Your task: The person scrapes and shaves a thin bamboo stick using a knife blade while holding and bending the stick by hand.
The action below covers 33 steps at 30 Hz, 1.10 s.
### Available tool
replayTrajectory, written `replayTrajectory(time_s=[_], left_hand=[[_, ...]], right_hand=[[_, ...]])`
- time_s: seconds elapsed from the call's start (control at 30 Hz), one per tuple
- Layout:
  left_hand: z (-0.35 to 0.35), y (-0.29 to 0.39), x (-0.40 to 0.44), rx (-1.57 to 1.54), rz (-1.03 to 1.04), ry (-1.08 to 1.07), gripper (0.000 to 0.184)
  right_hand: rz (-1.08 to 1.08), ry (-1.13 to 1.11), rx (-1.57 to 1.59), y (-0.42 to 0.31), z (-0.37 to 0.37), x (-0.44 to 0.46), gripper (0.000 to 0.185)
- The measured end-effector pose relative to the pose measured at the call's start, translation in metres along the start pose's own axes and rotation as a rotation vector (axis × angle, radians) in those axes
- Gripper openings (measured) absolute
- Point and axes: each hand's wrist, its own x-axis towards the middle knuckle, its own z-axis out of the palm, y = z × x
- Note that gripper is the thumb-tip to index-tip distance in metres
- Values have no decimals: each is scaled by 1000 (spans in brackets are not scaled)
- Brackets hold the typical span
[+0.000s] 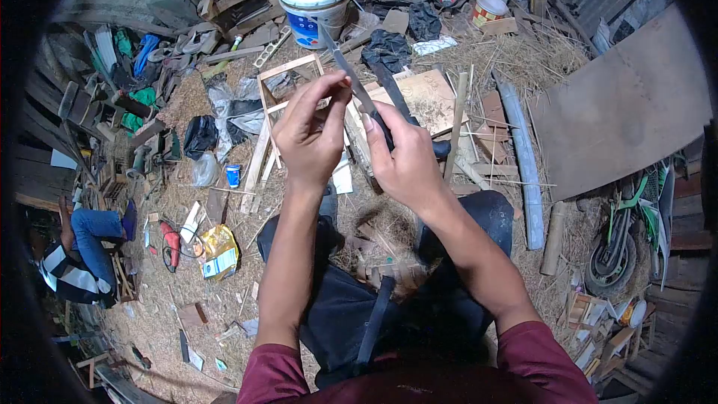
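Gripping the dark handle (384, 133) of a long knife (350, 72), the curled right hand (410, 163) holds it aslant on the near side of the white bucket (304, 25). Nearer than the bucket too, the left hand (309, 132) is pinched narrow beside the blade (340, 59); whether it holds anything cannot be told. The knife looks light, stiff and slick-bladed, best held by its handle.

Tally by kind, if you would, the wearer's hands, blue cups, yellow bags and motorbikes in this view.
Hands (left hand, right hand): 2
Blue cup: 1
Yellow bag: 1
Motorbike: 1
Total: 5
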Motion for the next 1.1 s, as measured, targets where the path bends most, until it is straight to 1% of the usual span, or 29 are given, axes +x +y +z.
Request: replayTrajectory(time_s=[0.03,0.07,0.17,0.27,0.37,0.4,0.5,0.53,0.63,0.77,0.8,0.83,0.87,0.9,0.93,1.03,1.07,1.1], left_hand=[[1,1,0,18,11,-4,30],[4,-10,-1,-24,67,51,28],[10,-9,-1,-46,72,51,28],[12,-5,-1,-9,31,58,28],[16,-8,-2,-20,79,62,27],[16,-7,-2,-22,59,71,27],[13,-5,-1,-33,16,64,27],[15,-8,-1,-78,43,47,27],[13,-5,-2,-103,16,50,27],[14,-7,1,-148,-5,52,27],[13,-11,0,-118,21,62,26],[10,-12,-3,-114,4,69,26],[8,-13,-2,-114,-3,77,26],[7,-14,0,-115,-8,81,26],[7,-15,0,-97,8,82,25],[7,-18,-1,-46,23,83,25],[5,-21,-1,-43,7,100,25],[3,-20,-1,-64,-31,86,25]], right_hand=[[41,-23,-8,-1,-2,1,24],[83,-46,-18,-3,-4,2,23],[41,33,-48,-17,-4,0,22],[188,-95,-230,20,-4,2,21],[56,46,-42,-20,-11,0,20],[96,34,-44,-19,-11,1,20],[145,-44,-161,39,-5,-3,20],[204,-52,-63,-7,-18,1,20],[182,-67,-107,12,-11,2,21],[160,34,38,-1,-8,-5,21],[164,15,-22,-1,-8,-4,21],[187,-21,-85,17,-5,-7,21],[201,-51,-150,50,-1,-9,21],[216,-76,-215,48,0,-3,21],[205,-29,-93,42,-2,-8,22],[143,24,-13,22,5,-10,23],[137,-41,-164,44,6,-10,25],[161,-48,-161,56,6,-10,25]])
